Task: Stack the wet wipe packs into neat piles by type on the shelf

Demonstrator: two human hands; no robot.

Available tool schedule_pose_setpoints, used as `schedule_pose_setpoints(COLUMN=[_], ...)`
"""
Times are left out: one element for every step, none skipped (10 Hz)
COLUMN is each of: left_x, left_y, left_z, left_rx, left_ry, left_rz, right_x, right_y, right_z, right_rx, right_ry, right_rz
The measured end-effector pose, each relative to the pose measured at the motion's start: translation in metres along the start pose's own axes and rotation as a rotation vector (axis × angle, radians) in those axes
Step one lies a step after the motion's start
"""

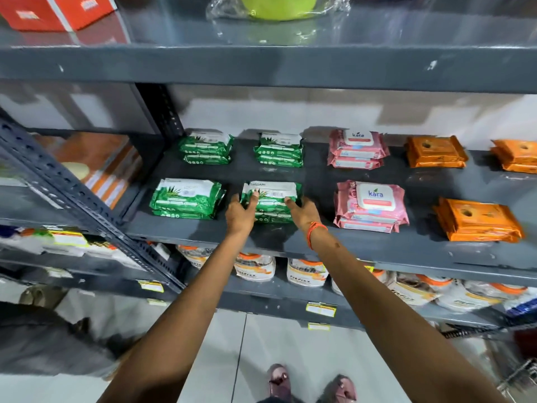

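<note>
On the grey shelf (pixel 319 175) the wipe packs lie in piles by colour. My left hand (pixel 241 213) and my right hand (pixel 303 212) grip the two sides of the front green pile (pixel 273 196), fingers on its top pack. Another green pile (pixel 187 197) lies to its left, and two more green piles (pixel 206 146) (pixel 279 149) sit behind. Pink piles (pixel 370 206) (pixel 356 149) are to the right. Orange piles (pixel 478 219) (pixel 436 152) (pixel 515 155) lie further right.
A slanted grey steel upright (pixel 75 193) crosses at the left. The shelf below holds white and orange pouches (pixel 306 271) with yellow price tags on its edge. Above are a red box (pixel 55 11) and a green item in plastic (pixel 279 5). My feet (pixel 311 385) stand on a tiled floor.
</note>
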State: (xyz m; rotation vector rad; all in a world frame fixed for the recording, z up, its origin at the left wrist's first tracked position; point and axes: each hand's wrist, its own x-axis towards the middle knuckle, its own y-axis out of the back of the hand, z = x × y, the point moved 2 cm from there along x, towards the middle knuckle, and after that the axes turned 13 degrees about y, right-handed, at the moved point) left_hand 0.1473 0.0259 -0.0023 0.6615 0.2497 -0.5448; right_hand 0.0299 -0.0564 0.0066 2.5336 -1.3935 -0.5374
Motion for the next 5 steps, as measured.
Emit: schedule_pose_setpoints(left_x=[0.002,0.002,-0.006,-0.026,-0.050], left_y=[0.001,0.001,0.004,0.008,0.004], left_z=[-0.001,0.001,0.002,0.009,0.015], left_rx=[-0.021,-0.013,0.046,0.192,0.259], left_ry=[-0.004,0.004,-0.022,-0.145,-0.296], left_rz=[0.006,0.007,0.038,0.217,0.298], right_x=[0.000,0.001,-0.001,-0.010,-0.027], right_y=[-0.003,-0.003,0.003,0.026,0.048], right_z=[0.001,0.003,0.002,-0.011,-0.018], right_rx=[0.009,-0.008,-0.047,-0.134,-0.192], right_ry=[-0.013,0.004,0.024,0.097,0.154], right_rz=[0.018,0.009,0.008,0.025,0.014])
